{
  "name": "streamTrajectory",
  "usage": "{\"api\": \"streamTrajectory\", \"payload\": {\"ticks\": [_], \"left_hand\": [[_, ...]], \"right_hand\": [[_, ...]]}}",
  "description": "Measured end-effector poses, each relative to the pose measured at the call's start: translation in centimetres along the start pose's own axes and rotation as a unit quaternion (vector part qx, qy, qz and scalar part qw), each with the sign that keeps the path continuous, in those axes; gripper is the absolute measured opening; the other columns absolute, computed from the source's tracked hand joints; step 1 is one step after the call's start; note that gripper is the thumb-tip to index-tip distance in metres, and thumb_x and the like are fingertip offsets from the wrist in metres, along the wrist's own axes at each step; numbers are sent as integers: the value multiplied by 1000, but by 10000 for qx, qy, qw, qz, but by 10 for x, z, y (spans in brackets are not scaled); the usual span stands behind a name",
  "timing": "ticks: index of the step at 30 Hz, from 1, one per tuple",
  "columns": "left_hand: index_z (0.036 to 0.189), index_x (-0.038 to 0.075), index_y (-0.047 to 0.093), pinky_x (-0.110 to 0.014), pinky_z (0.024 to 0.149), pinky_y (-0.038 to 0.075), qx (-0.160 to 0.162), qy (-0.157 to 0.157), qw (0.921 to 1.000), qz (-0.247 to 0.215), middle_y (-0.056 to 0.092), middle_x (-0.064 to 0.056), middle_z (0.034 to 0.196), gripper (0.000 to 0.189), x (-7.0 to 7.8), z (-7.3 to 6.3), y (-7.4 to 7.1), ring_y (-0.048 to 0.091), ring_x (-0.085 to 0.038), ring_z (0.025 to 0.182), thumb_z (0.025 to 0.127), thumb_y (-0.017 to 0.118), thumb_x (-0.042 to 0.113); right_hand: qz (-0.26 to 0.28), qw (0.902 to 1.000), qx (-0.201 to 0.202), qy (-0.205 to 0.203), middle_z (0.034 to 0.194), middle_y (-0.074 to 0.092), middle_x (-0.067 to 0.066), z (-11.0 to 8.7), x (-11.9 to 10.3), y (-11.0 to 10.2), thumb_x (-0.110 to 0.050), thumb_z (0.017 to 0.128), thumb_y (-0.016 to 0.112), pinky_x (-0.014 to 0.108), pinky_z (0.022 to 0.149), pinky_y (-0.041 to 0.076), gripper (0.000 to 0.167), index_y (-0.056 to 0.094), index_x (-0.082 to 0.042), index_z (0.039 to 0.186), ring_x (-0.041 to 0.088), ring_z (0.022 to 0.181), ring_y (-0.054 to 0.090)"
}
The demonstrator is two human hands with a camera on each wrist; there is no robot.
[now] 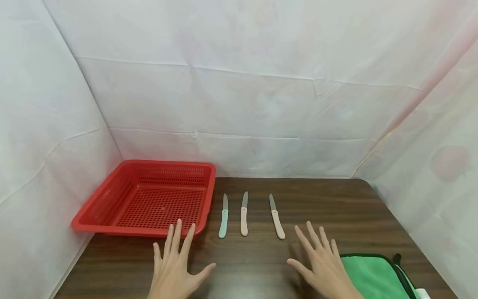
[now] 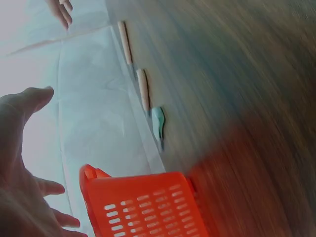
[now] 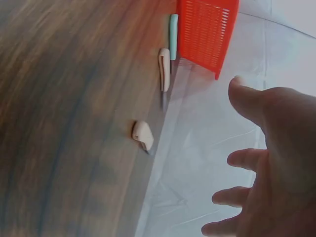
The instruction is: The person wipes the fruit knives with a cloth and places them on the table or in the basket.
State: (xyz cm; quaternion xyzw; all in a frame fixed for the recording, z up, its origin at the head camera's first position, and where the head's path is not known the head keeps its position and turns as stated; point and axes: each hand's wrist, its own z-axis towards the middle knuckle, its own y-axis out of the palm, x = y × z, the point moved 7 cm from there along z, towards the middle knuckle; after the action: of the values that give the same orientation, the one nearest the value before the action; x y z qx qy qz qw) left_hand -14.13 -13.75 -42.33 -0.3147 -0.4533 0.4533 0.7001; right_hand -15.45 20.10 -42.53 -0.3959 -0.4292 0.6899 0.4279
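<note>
Three small knives lie apart in a row on the table, blades toward the back wall. The leftmost is a knife with a mint-green handle (image 1: 223,224); beside it is a pale pink-handled knife (image 1: 244,220), and a second pink-handled knife (image 1: 277,224) lies tilted on the right. My left hand (image 1: 173,265) is held with fingers spread in front of the red basket (image 1: 140,229), holding nothing. My right hand (image 1: 323,265), also spread and holding nothing, is nearest to the rightmost knife. Both wrist views show the knives beyond the hands, untouched.
The red plastic basket, with slotted sides and a grid bottom, stands at the back left of the brown wooden table (image 1: 317,199). A green cloth (image 1: 373,276) with black edging lies at the front right. White sheeting (image 1: 242,104) encloses the back and sides.
</note>
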Motion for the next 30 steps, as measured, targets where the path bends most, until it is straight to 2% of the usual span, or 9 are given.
{"api": "streamTrajectory", "payload": {"ticks": [4, 7, 11, 13, 15, 18, 23, 26, 30], "left_hand": [[149, 30, 27, -75, 99, 13, 158, 39, 9994, -293, 15, -6, 157, 103, 4, -1, -3, 17, -36, 139, 64, 76, 62], [145, 28, 34, -73, 95, 25, 262, -9, 9985, -484, 21, -6, 155, 98, 6, -2, -5, 24, -36, 136, 63, 79, 57], [138, 22, 45, -65, 85, 40, 602, -12, 9957, -698, 33, -5, 148, 90, 10, -3, -8, 36, -32, 128, 61, 84, 48], [135, 19, 50, -60, 78, 46, 832, 38, 9926, -889, 39, -6, 143, 86, 14, -3, -9, 41, -29, 123, 60, 86, 43], [132, 19, 52, -53, 71, 51, 995, 65, 9885, -1139, 44, -6, 138, 82, 18, -3, -9, 44, -25, 119, 60, 87, 37], [130, 19, 53, -47, 65, 53, 1040, 9, 9840, -1446, 49, -5, 132, 80, 23, -3, -7, 46, -22, 115, 60, 88, 31], [129, 23, 53, -50, 76, 53, 754, -161, 9788, -1899, 50, -3, 130, 76, 29, 0, 3, 49, -24, 117, 62, 89, 25], [128, 24, 53, -40, 78, 54, 685, -57, 9718, -2255, 51, -2, 129, 75, 34, 3, 9, 51, -21, 115, 62, 89, 20], [125, 22, 54, -25, 71, 53, 729, 178, 9615, -2643, 54, 2, 123, 76, 39, 8, 17, 54, -14, 107, 59, 90, 13]], "right_hand": [[15, 9999, 108, -68, 149, 33, 17, 1, -2, -5, -59, 83, 62, 71, 91, 32, 77, 33, -28, 147, 50, 130, 31], [67, 9997, 223, -124, 147, 36, 18, 1, -4, -10, -57, 81, 66, 68, 85, 39, 77, 36, -27, 146, 49, 127, 37], [261, 9993, 277, -33, 144, 40, 17, 0, -6, -15, -55, 77, 70, 58, 64, 50, 78, 42, -25, 143, 47, 120, 45], [357, 9990, 212, 160, 143, 42, 16, -1, -4, -17, -57, 75, 71, 53, 54, 50, 78, 44, -25, 141, 46, 118, 48], [392, 9984, 100, 402, 142, 44, 14, -2, -2, -20, -60, 74, 70, 50, 50, 49, 78, 47, -25, 140, 45, 116, 49], [358, 9973, -5, 646, 138, 48, 14, -2, -1, -24, -62, 73, 70, 47, 47, 48, 77, 51, -23, 136, 44, 111, 53], [197, 9959, 15, 881, 128, 55, 15, -4, 2, -30, -57, 71, 75, 34, 42, 43, 72, 57, -19, 130, 39, 92, 61], [112, 9949, 104, 999, 121, 58, 15, -6, 5, -34, -49, 69, 79, 29, 40, 38, 68, 60, -18, 126, 35, 83, 62], [64, 9940, 192, 1076, 114, 60, 14, -8, 9, -38, -41, 68, 82, 27, 40, 35, 61, 63, -18, 121, 26, 70, 60]]}}
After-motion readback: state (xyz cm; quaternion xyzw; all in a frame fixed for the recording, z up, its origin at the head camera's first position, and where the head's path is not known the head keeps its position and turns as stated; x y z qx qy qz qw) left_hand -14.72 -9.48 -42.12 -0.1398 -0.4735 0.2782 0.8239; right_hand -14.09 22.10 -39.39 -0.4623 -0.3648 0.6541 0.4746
